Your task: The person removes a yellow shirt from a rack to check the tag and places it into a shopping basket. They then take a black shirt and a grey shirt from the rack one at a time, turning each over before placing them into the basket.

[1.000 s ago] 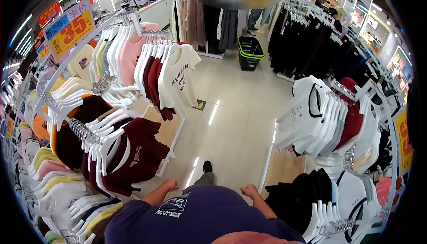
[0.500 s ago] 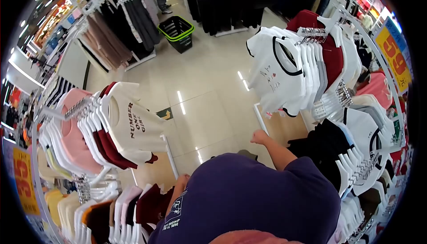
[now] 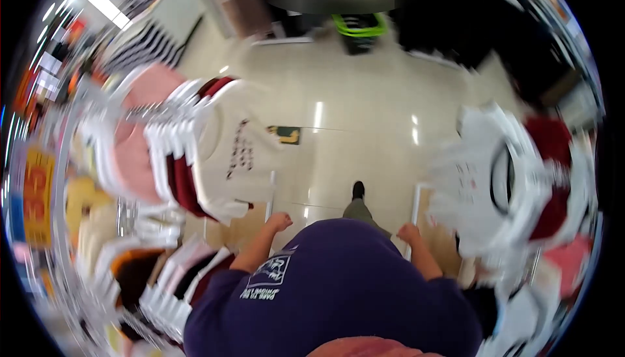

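Note:
My left hand (image 3: 280,221) hangs low in front of my body, its fingers curled in with nothing visible in them. It is nearest to a cream T-shirt (image 3: 228,168) with dark lettering, at the front of a rack, but does not touch it. On the other side my right hand (image 3: 409,232) is also curled into a loose fist, slightly blurred, and no object shows in it. White T-shirts (image 3: 478,168) with black trim hang to its right, apart from the hand. A shoe (image 3: 359,190) of mine is stepping forward between the hands.
A black and green shopping basket (image 3: 359,31) stands on the floor ahead, near racks of dark clothes (image 3: 449,21). A floor sign (image 3: 286,135) marks the tiles. Packed clothing rails line both sides, with a yellow price sign (image 3: 39,194) at far left.
The view has swung left and moved forward, so the basket and racks sit farther right. My right hand has come down closer to my body; my left hand now shows more fully.

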`<action>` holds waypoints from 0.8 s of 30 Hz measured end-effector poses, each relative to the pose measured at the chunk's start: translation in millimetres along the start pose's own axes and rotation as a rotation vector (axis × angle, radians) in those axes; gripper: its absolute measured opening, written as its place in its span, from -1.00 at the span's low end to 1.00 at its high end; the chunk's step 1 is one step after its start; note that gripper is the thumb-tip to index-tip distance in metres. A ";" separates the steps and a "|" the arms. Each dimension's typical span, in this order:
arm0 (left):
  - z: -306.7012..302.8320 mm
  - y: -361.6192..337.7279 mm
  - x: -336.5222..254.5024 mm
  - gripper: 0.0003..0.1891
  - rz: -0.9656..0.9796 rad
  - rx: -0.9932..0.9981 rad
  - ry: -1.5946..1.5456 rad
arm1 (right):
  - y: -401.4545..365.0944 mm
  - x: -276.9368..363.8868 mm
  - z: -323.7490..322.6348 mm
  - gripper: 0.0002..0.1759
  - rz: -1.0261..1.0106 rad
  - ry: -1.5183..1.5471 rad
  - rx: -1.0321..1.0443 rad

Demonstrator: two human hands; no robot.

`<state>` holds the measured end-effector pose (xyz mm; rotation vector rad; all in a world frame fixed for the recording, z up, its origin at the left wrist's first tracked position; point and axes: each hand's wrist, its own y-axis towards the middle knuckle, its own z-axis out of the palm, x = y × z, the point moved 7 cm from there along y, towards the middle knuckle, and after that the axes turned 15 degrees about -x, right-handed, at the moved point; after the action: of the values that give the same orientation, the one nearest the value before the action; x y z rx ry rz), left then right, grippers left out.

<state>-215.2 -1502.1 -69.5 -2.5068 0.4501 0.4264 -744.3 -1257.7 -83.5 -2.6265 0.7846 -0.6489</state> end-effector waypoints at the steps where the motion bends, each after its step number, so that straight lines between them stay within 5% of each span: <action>1: -2.9 4.7 -6.2 -0.59 -0.004 0.003 0.004 | 6.6 4.3 -14.8 -0.71 0.101 0.013 0.113; 4: -13.3 22.7 -20.8 -0.61 -0.043 0.035 0.015 | 45.0 29.8 -49.9 -0.69 -0.005 -0.128 0.151; 5: -15.7 32.4 -25.0 -0.62 -0.036 0.033 0.019 | 58.0 38.3 -64.4 -0.68 0.071 0.028 0.139; 8: -42.7 64.5 -47.3 -0.64 -0.069 0.032 0.047 | 109.4 60.3 -92.4 -0.61 -0.175 0.215 0.034; 10: -65.3 91.5 -59.7 -0.65 -0.106 -0.004 0.045 | 137.6 84.5 -110.5 -0.58 -0.695 0.098 -0.109; 12: -76.7 123.4 -65.6 -0.65 -0.115 -0.066 0.015 | 167.9 107.0 -147.1 -0.59 -0.101 0.401 0.113; 24: -151.4 208.2 -90.5 -0.65 -0.257 -0.252 -0.496 | 406.8 200.1 -152.1 -0.78 -0.093 0.309 0.201</action>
<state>-348.5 -1732.5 -9.8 -2.5221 -0.1260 1.0157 -848.2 -1724.0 -61.0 -2.4208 0.6424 -1.1180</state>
